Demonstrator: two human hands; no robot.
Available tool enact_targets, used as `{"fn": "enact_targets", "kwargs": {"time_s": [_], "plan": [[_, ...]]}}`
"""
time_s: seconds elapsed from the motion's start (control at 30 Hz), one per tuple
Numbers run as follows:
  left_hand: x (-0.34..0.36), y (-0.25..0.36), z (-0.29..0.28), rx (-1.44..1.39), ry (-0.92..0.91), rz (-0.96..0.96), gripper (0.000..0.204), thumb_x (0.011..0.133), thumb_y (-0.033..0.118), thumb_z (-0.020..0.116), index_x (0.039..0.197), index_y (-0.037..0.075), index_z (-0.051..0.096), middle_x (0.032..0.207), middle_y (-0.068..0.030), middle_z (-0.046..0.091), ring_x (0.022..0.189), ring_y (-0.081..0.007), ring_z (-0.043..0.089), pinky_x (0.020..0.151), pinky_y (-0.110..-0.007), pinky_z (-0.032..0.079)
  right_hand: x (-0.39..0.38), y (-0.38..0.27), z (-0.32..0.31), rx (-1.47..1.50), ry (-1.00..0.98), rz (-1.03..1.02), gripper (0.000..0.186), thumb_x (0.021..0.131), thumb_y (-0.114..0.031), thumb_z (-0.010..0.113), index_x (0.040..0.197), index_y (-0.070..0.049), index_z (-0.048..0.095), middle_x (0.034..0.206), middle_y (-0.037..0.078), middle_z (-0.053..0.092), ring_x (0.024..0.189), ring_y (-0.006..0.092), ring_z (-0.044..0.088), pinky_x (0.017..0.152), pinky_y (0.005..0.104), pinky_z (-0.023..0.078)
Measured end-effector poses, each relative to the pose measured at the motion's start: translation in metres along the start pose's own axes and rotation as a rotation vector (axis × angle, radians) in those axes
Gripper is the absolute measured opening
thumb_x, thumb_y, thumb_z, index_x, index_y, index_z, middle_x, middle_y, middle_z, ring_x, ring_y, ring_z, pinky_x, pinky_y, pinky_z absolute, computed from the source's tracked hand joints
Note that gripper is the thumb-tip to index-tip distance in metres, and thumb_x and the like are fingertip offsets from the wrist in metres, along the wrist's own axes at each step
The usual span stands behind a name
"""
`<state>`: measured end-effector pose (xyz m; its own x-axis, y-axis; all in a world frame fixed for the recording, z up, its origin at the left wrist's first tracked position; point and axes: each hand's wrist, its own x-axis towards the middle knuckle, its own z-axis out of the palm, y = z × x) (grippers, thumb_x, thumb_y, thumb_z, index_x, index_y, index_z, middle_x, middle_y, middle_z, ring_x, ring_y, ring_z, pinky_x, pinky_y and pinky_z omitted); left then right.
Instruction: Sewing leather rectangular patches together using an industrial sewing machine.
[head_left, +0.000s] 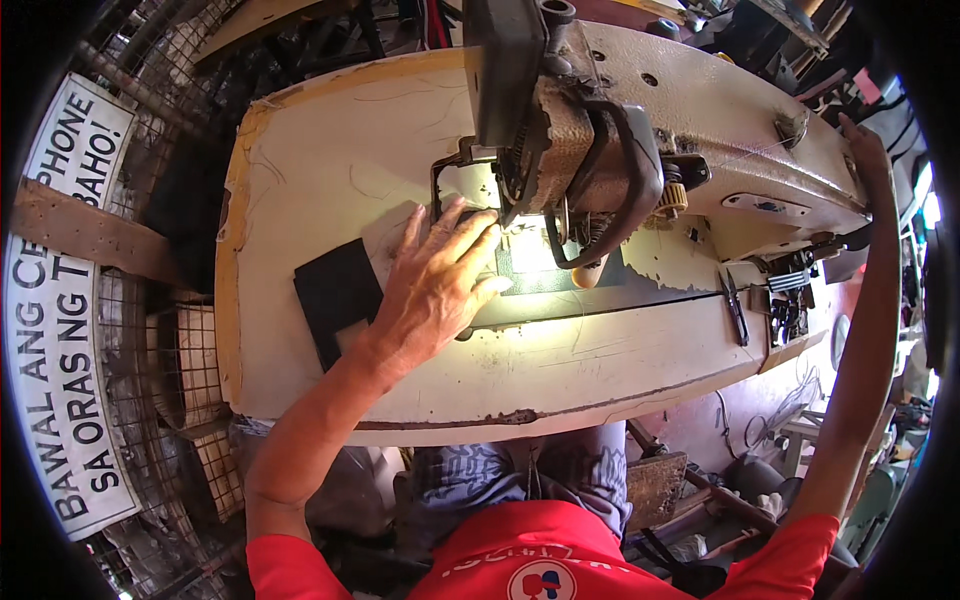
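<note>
My left hand (440, 275) lies palm down on the pale bed of a sewing machine (670, 120), fingers stretched out toward the lit needle area. Its fingertips rest beside the presser area, on a dark edge that is mostly covered by the hand. A flat black rectangular piece (338, 290) sticks out to the left of my wrist. What lies under the palm is hidden. My right hand (868, 150) reaches to the far right end of the machine head, and its grip there is mostly out of sight.
The worn white tabletop (300, 190) has loose threads on it. Small dark snips (735, 308) lie at its right, beside a small holder of dark items (790, 290). Wire mesh (195, 350) and a lettered sign (70, 310) stand to the left.
</note>
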<state>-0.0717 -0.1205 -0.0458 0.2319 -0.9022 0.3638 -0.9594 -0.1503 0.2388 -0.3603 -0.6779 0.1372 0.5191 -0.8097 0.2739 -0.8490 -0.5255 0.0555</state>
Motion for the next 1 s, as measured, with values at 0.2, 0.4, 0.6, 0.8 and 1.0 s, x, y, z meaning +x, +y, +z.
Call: {"fn": "enact_targets", "kwargs": {"time_s": [0.2, 0.4, 0.6, 0.8, 1.0], "plan": [[-0.004, -0.002, -0.001, 0.025, -0.033, -0.015, 0.033, 0.088, 0.024, 0.072, 0.115, 0.006, 0.066, 0.125, -0.0128, 0.06, 0.128, -0.0328, 0.052, 0.113, -0.056, 0.034, -0.002, 0.0, 0.019, -0.238, 0.087, -0.45, 0.029, 0.099, -0.014, 0.051, 0.125, -0.005, 0.061, 0.099, 0.02, 0.071, 0.087, 0.0324, 0.07, 0.082, 0.0409, 0.053], [0.04, -0.034, -0.018, -0.428, -0.082, -0.234, 0.026, 0.097, 0.017, 0.061, 0.116, 0.001, 0.065, 0.106, -0.013, 0.069, 0.106, -0.0264, 0.065, 0.092, -0.036, 0.052, 0.011, 0.059, 0.018, -0.11, -0.095, -0.348, 0.034, 0.098, -0.016, 0.055, 0.129, -0.001, 0.058, 0.108, 0.014, 0.071, 0.097, 0.0258, 0.069, 0.084, 0.0337, 0.053], [0.109, -0.053, -0.037, -0.875, -0.353, -0.384, 0.019, 0.098, 0.017, 0.061, 0.106, 0.0, 0.067, 0.093, -0.0086, 0.068, 0.087, -0.0176, 0.065, 0.078, -0.032, 0.052, -0.139, 0.064, 0.107, 0.798, 0.369, 0.035, 0.042, 0.106, -0.027, 0.042, 0.134, 0.0, 0.056, 0.123, 0.015, 0.062, 0.11, 0.0258, 0.062, 0.096, 0.0392, 0.05], [0.134, -0.072, -0.01, -1.044, -0.255, -0.341, 0.017, 0.096, 0.016, 0.063, 0.1, 0.0, 0.066, 0.087, -0.0071, 0.066, 0.079, -0.0161, 0.063, 0.072, -0.032, 0.05, -0.183, 0.027, 0.117, 0.883, 0.644, 0.05, 0.04, 0.107, -0.025, 0.04, 0.136, 0.0, 0.05, 0.121, 0.015, 0.059, 0.111, 0.0258, 0.059, 0.097, 0.0386, 0.049], [0.131, -0.08, 0.005, -1.083, -0.102, -0.345, 0.016, 0.095, 0.016, 0.065, 0.094, 0.0, 0.065, 0.08, -0.0056, 0.064, 0.072, -0.0146, 0.06, 0.065, -0.031, 0.048, -0.163, -0.025, 0.083, 0.912, 0.713, 0.295, 0.045, 0.107, -0.039, 0.043, 0.126, -0.001, 0.059, 0.107, 0.012, 0.065, 0.093, 0.021, 0.062, 0.085, 0.0356, 0.047]]}}
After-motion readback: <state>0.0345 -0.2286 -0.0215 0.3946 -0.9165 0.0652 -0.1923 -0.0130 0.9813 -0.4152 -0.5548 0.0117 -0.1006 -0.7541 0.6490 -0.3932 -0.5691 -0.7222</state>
